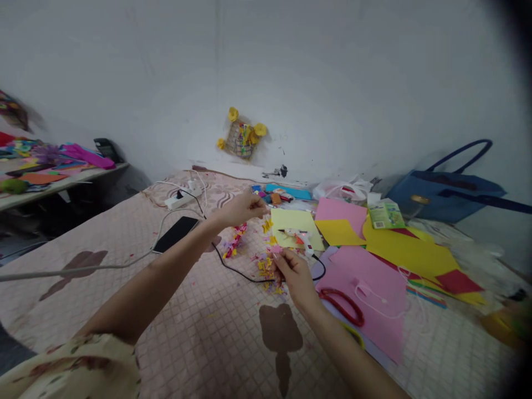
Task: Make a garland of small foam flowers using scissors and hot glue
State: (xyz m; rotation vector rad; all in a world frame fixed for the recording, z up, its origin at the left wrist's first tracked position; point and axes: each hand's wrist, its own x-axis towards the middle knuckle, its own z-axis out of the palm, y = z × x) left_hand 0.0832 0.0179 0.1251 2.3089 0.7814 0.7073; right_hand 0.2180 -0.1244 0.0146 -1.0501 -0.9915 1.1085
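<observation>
My left hand (pixel 246 209) is raised above the table with its fingers pressed together; whatever it holds, if anything, is too small to name. My right hand (pixel 291 271) pinches a small pink piece (pixel 275 250) over a heap of yellow paper bits (pixel 265 268). Beyond the right hand, a white and orange glue gun (pixel 300 239) lies on a pale yellow sheet (pixel 286 220), its black cord running left beneath that hand. A strand of pink and yellow paper bits (pixel 235 241) rests below my left hand.
Left of centre are a black phone (pixel 176 233) and a white power strip (pixel 183 198). Red-handled scissors (pixel 343 306) lie by pink sheets (pixel 369 293) on the right. A blue bag (pixel 444 194) stands at the back right.
</observation>
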